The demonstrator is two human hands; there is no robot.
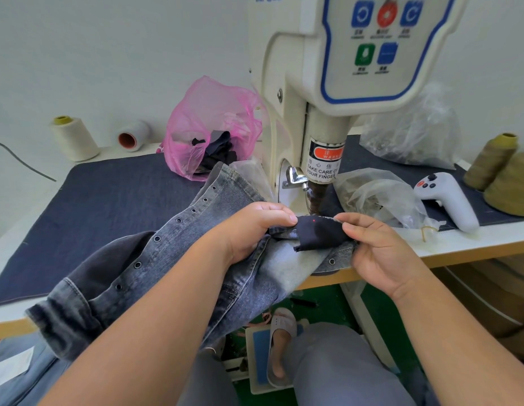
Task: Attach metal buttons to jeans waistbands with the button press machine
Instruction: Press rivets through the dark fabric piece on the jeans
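A grey washed denim garment [178, 259] with a row of metal eyelets lies across the table and hangs off its front edge. My left hand [254, 227] and my right hand [377, 247] pinch a small dark fabric patch [319, 232] flat over the garment's edge, one hand at each side. A red laser dot sits on the patch. The patch lies directly under the brown punch [315, 197] of the cream button press machine [313, 112]. No loose button is visible.
A pink plastic bag [211, 130] of scraps stands left of the machine. Clear plastic bags [380, 197] and a white handheld controller [448, 197] lie to the right. Thread cones [74, 139] stand at the back left and right [495, 159]. My foot rests on a pedal [279, 353].
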